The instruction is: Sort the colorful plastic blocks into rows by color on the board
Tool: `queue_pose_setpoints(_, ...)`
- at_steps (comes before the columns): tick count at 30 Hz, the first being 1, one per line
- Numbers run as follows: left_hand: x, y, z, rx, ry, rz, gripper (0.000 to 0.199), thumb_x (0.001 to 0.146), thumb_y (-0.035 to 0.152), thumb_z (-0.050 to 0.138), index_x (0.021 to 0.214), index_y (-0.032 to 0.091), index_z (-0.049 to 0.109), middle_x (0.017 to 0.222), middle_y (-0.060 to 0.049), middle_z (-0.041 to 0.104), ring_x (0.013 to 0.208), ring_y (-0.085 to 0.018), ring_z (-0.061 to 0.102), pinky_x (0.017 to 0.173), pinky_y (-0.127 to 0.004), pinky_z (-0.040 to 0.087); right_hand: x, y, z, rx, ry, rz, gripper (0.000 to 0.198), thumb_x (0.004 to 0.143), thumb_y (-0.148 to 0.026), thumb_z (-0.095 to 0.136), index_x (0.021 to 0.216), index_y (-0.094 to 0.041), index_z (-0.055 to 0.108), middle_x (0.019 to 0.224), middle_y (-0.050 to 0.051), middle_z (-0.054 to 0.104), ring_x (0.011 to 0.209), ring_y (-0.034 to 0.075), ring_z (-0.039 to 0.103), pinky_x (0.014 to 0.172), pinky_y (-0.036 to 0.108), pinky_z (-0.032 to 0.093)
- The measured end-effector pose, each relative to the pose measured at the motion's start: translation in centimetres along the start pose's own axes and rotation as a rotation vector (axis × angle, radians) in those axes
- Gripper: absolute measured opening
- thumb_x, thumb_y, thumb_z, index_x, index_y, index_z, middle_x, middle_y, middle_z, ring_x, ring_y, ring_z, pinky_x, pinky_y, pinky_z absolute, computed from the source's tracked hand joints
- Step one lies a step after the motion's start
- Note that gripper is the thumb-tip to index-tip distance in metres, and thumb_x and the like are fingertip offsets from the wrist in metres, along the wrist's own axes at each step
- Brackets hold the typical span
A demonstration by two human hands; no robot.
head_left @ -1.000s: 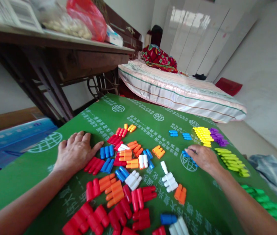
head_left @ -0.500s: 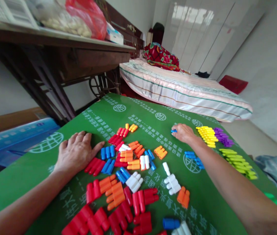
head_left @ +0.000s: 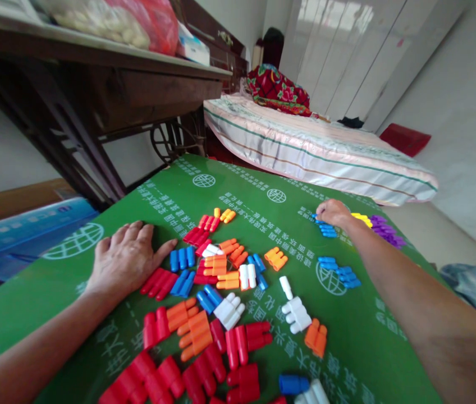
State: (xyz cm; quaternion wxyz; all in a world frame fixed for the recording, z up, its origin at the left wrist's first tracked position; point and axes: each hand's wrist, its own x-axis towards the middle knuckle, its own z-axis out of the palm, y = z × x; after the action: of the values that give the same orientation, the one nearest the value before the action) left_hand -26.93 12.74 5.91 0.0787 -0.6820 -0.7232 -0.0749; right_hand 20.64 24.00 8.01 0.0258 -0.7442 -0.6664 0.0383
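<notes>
My left hand (head_left: 125, 255) lies palm down on the green board (head_left: 238, 191), fingers spread and holding nothing. Its thumb points at joined blue bullet-shaped plastic pieces (head_left: 182, 258), and red pieces (head_left: 159, 284) lie just below it. Toward the far right of the board, my right hand (head_left: 331, 212) has its fingers closed at a small blue piece (head_left: 315, 217), mostly hidden by them. Right below these fingers lies a row of blue pieces (head_left: 326, 230). More blue pieces (head_left: 339, 271) rest nearer to me, under the line of the right forearm.
Orange (head_left: 275, 258), white (head_left: 296, 315) and red pieces (head_left: 244, 383) are scattered across the middle and front. Yellow (head_left: 361, 219) and purple pieces (head_left: 385, 230) sit at the right edge, partly behind my arm. A sewing-machine table (head_left: 170, 90) stands left, a bed (head_left: 314, 146) beyond.
My right hand has moved right and slightly away from me with the blue piece. The row of blue pieces below it now shows. The right forearm now covers the lime-green pieces; my left hand stays flat.
</notes>
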Motion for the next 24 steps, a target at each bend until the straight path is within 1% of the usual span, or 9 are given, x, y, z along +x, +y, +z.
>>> queue_pose_setpoints(3,-0.1,0.0,-0.2,-0.066,-0.002,0.008,0.075,0.077,0.070,0.025,0.139,0.029,0.038,0.139,-0.013,0.046,0.133,-0.036,0.032,0.104,-0.055,0.029,-0.1,0.7,0.2,0.009,0.004,0.018,0.010,0.066,-0.026,0.067,0.073,-0.022,0.074,0.073,0.000,0.073,0.071,0.016,0.065,0.059,0.021,0.045)
queue_pose_setpoints(5,-0.1,0.1,-0.3,-0.092,-0.005,0.000,0.077,0.075,0.071,0.026,0.142,0.033,0.031,0.138,-0.011,0.046,0.134,-0.036,0.030,0.105,-0.057,0.027,-0.2,1.0,0.3,0.017,0.014,0.017,0.009,0.066,-0.025,0.067,0.071,-0.022,0.074,0.072,0.001,0.072,0.072,0.018,0.065,0.060,0.023,0.046)
queue_pose_setpoints(6,-0.1,0.1,-0.3,-0.095,-0.009,-0.003,0.078,0.075,0.071,0.026,0.142,0.033,0.031,0.138,-0.011,0.046,0.134,-0.036,0.030,0.105,-0.057,0.027,-0.2,1.1,0.4,0.021,0.019,0.016,0.008,0.065,-0.025,0.068,0.071,-0.022,0.073,0.072,0.001,0.072,0.073,0.018,0.066,0.061,0.023,0.046)
queue_pose_setpoints(10,-0.1,0.3,-0.5,-0.081,-0.027,0.000,0.081,0.075,0.072,0.023,0.138,0.023,0.039,0.140,-0.017,0.042,0.134,-0.038,0.029,0.106,-0.057,0.026,-0.2,1.4,0.6,0.038,0.029,0.012,0.008,0.065,-0.025,0.069,0.071,-0.022,0.072,0.075,0.003,0.072,0.077,0.020,0.066,0.064,0.026,0.047)
queue_pose_setpoints(15,0.0,0.2,-0.5,-0.071,-0.028,-0.003,0.080,0.075,0.074,0.022,0.137,0.026,0.038,0.139,-0.016,0.043,0.133,-0.038,0.030,0.105,-0.057,0.027,-0.5,1.4,0.7,0.062,0.040,0.018,0.013,0.066,-0.027,0.069,0.077,-0.022,0.073,0.082,0.003,0.073,0.081,0.020,0.066,0.071,0.026,0.048)
queue_pose_setpoints(20,0.1,0.1,-0.4,-0.070,-0.019,-0.001,0.076,0.075,0.073,0.023,0.138,0.031,0.035,0.138,-0.013,0.044,0.133,-0.036,0.031,0.105,-0.056,0.028,-1.0,1.6,-0.1,0.114,0.082,0.070,0.025,0.073,-0.034,0.065,0.093,-0.019,0.073,0.093,0.005,0.073,0.089,0.019,0.066,0.079,0.027,0.048)
queue_pose_setpoints(24,0.2,0.1,-0.3,-0.017,-0.019,0.009,0.076,0.078,0.072,0.020,0.132,0.024,0.043,0.138,-0.018,0.044,0.132,-0.036,0.033,0.103,-0.055,0.030,-2.7,2.2,-1.3,0.180,0.105,0.085,0.024,0.074,-0.030,0.064,0.093,-0.018,0.073,0.095,0.006,0.073,0.090,0.020,0.066,0.080,0.028,0.049)
